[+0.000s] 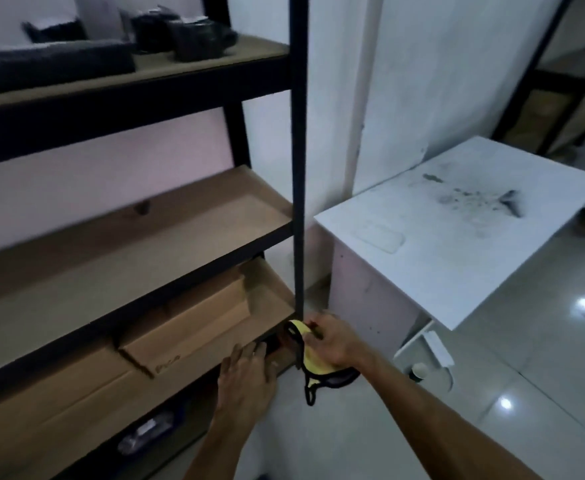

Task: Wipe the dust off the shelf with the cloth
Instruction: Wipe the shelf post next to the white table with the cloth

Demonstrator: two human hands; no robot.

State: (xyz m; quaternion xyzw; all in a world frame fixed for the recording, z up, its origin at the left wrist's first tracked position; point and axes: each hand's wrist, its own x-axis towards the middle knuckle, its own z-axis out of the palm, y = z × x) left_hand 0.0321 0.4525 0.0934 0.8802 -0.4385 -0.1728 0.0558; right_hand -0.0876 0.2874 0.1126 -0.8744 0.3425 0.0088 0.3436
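A black metal shelf [297, 168] with brown boards fills the left of the view. My right hand [332, 341] grips a yellow cloth with a black edge [313, 367] against the foot of the shelf's front right post, at the corner of a lower board. The cloth hangs down below the hand. My left hand [247, 375] lies flat with fingers apart on the front edge of that same lower board, just left of the cloth, and holds nothing.
Cardboard boxes [187, 327] lie on the lower board. Dark objects [187, 32] and a grey folded fabric [48, 64] sit on the top board. A small dark item [142, 206] rests on the middle board. A dusty white cabinet [457, 230] stands right of the shelf on a glossy tiled floor.
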